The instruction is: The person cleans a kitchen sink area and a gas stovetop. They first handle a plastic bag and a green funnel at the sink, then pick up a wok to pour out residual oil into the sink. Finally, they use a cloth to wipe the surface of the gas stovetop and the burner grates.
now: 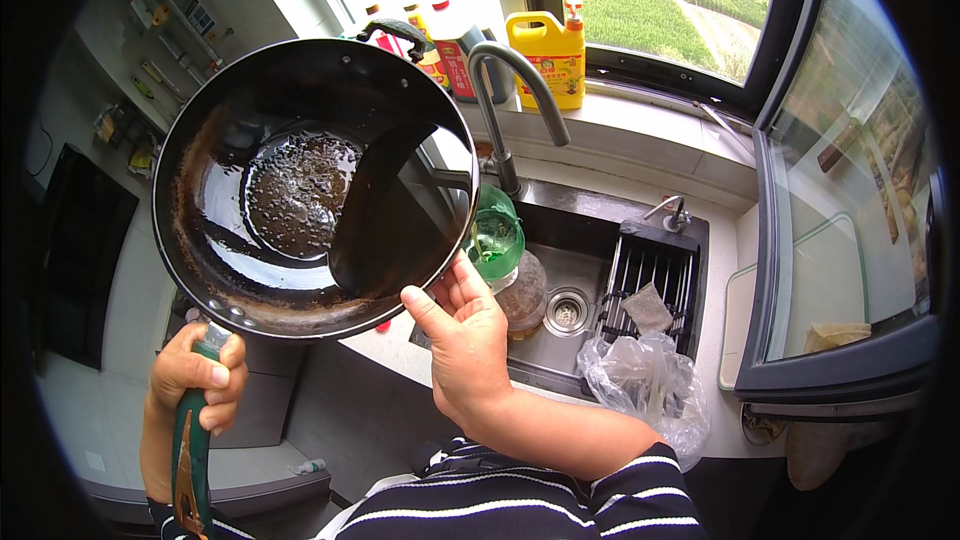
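Note:
A large black wok (410,100) is raised in front of me, its inside tilted toward me. Its wall looks wet, with brown marks along the lower side and droplets on the round bottom. My left hand (200,375) is closed around the green handle (190,445) at the lower left. At the lower right rim, my right hand (470,335) grips the wok, thumb on the near edge and fingers partly hidden behind. Beyond the wok's right edge, a green see-through container (497,232) and a round brownish vessel (525,300) sit in the sink (545,353).
A grey faucet (530,80) arches over the sink. Behind it stand a yellow jug (545,60) and several bottles on the sill. On the sink's right side are a draining rack (625,265), a greyish pad (648,310) and a plastic bag (650,380). An open window (840,370) juts in at right.

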Motion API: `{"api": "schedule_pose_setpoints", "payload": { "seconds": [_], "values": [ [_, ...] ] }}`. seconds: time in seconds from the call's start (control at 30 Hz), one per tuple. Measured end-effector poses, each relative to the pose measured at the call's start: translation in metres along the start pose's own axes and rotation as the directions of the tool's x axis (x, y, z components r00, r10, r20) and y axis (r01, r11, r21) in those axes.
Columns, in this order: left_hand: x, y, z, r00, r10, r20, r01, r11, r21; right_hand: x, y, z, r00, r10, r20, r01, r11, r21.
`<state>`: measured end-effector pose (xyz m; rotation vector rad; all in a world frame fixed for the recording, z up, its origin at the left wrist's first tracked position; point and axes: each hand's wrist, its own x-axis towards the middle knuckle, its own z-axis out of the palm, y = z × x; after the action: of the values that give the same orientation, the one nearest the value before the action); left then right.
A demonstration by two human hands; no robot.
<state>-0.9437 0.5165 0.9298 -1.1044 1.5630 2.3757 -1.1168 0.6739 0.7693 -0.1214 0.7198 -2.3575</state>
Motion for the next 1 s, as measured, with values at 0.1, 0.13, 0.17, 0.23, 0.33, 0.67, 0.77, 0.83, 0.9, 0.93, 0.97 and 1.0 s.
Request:
{"api": "schedule_pose_setpoints", "payload": {
  "seconds": [0.1,0.13,0.17,0.23,0.33,0.67,0.77,0.83,0.9,0.93,0.97,1.0],
  "values": [
    [0.0,0.0,0.0,1.0,0.003,0.003,-0.003,1.0,0.006,0.0,0.0,0.0,1.0,-0.009,-0.001,0.009,1.0,-0.009],
    [0.001,0.0,0.0,1.0,0.004,0.005,-0.004,1.0,0.009,0.0,0.0,0.0,1.0,-0.013,-0.001,0.013,1.0,-0.014],
    [0.001,0.0,0.0,1.0,0.004,0.009,-0.004,1.0,0.008,0.0,0.0,0.0,1.0,-0.014,0.0,0.014,1.0,-0.012],
    [0.002,0.0,-0.001,1.0,0.004,0.019,-0.004,1.0,0.005,0.001,0.0,-0.001,1.0,-0.017,0.0,0.017,1.0,-0.008],
    [0.003,-0.001,-0.001,1.0,0.006,0.009,-0.006,1.0,0.006,0.0,-0.001,0.0,0.999,-0.033,-0.008,0.033,0.999,-0.013],
    [-0.001,0.001,0.002,1.0,0.009,0.003,-0.009,1.0,0.019,-0.001,0.0,0.001,1.0,-0.013,-0.012,0.013,0.999,-0.029],
    [0.001,0.002,0.003,1.0,0.006,-0.003,-0.006,0.999,0.037,0.0,-0.001,0.0,1.0,-0.021,-0.015,0.021,0.999,-0.032],
    [0.004,0.002,0.003,1.0,0.001,-0.014,0.0,0.999,0.052,0.001,-0.001,-0.002,1.0,-0.022,-0.016,0.021,0.999,-0.034],
    [0.003,0.002,0.005,1.0,0.001,-0.026,0.001,0.998,0.069,0.001,-0.001,-0.002,1.0,-0.009,-0.013,0.009,1.0,-0.024],
    [0.002,0.002,0.006,0.999,0.001,-0.033,0.002,0.997,0.077,0.001,-0.001,-0.002,1.0,-0.003,-0.012,0.002,1.0,-0.018],
    [0.002,0.003,0.006,0.999,-0.003,-0.035,0.006,0.997,0.078,0.001,0.0,-0.002,1.0,-0.008,-0.015,0.008,1.0,-0.014],
    [0.003,0.003,0.005,0.999,-0.007,-0.037,0.01,0.997,0.078,0.002,0.001,-0.002,1.0,-0.014,-0.019,0.013,1.0,-0.011]
  ]
}}
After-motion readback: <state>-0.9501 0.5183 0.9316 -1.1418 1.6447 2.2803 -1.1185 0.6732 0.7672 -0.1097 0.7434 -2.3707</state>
